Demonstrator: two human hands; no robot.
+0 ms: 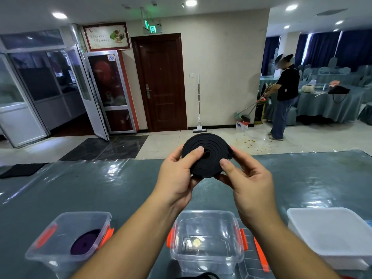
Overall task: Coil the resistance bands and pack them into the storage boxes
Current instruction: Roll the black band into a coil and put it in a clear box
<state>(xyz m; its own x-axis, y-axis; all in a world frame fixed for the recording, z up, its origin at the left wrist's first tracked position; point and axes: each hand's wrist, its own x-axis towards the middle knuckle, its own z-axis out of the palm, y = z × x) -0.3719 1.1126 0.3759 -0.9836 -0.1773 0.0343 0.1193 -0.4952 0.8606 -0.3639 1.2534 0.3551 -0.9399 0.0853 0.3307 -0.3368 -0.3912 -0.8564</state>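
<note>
Both hands are raised together above the table (60, 190), clamped on a black resistance band (207, 155) wound into a flat coil. The left hand (177, 178) holds the coil at its 8 o'clock side, thumb laid across the face towards the centre hole, fingers curled behind. The right hand (247, 180) pinches it at 4 o'clock, thumb on the front face and fingers wrapped round the outer edge, where the band's loose end bulges slightly at 3 o'clock. The coil stands nearly upright, its face turned to the camera, clear of the table.

On the table nearer the camera stand three storage boxes. At 7 o'clock from the coil, a clear box (66, 236) with orange clips holds a coiled purple band (85, 241) lying flat on its floor. Directly at 6 o'clock, an open clear box (207, 256) with orange clips shows only a small pale label on its bottom. At 4 o'clock sits a box with a white lid (330, 232) on it. A black strap (201, 276) shows at the bottom edge.

Across the room at 2 o'clock, a person (284, 97) sweeps the floor.
</note>
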